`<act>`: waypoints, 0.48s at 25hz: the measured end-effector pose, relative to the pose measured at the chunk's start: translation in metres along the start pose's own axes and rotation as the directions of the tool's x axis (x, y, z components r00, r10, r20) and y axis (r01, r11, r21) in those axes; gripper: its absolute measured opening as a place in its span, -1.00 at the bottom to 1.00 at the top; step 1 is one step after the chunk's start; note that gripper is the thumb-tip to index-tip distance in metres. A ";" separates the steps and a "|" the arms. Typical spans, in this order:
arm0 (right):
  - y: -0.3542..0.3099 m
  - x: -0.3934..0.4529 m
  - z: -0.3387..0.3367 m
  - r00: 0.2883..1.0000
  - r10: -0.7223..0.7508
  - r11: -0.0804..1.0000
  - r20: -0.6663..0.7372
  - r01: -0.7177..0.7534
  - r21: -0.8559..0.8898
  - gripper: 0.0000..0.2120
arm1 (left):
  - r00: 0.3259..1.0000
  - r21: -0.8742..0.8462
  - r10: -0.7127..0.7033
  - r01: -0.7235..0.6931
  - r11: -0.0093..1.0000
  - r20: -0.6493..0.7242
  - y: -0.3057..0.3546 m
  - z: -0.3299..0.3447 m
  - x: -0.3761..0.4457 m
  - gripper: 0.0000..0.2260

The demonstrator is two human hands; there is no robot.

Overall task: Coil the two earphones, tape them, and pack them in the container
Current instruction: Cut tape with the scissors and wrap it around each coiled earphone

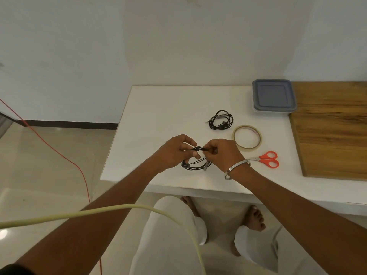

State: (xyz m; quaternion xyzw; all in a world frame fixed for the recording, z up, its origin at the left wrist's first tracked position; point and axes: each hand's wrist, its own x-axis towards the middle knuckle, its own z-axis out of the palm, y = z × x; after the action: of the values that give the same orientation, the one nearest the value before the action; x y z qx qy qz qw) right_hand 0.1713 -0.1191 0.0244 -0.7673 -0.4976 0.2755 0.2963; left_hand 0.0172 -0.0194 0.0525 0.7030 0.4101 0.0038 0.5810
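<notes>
Both forearms reached in from the bottom corners of the frame and met just below its centre, over the white worktop. The left hand was curled, thumb and fingers pinching the upper strands of a black earphone coil. The right hand, a metal bangle on its wrist, was closed knuckles-up on the same bundle from the other side. The lower loops of that coil hung beneath the two hands, close to the worktop; whether they touched it could not be told.

A second earphone coil lay loose on the worktop above and right of the hands, its plug pointing left. A container stood in the upper right, at the worktop's far edge and beside a wooden board. Its grey-blue lid was on, so whatever it held was hidden. A roll of clear tape lay flat just right of the right hand, between the loose coil and a pair of orange-handled scissors lower right.
</notes>
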 end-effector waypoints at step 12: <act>0.008 0.000 -0.006 0.951 0.104 0.883 0.292 -0.223 0.414 -0.95 | 0.999 0.077 0.035 -0.035 0.996 0.003 -0.004 -0.005 -0.002 -0.79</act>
State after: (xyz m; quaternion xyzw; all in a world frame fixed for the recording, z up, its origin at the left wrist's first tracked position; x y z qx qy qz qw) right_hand 0.1802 -0.1222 0.0225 -0.6764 -0.3896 0.5038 0.3700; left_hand 0.0108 -0.0164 0.0515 0.7320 0.3968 -0.0025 0.5538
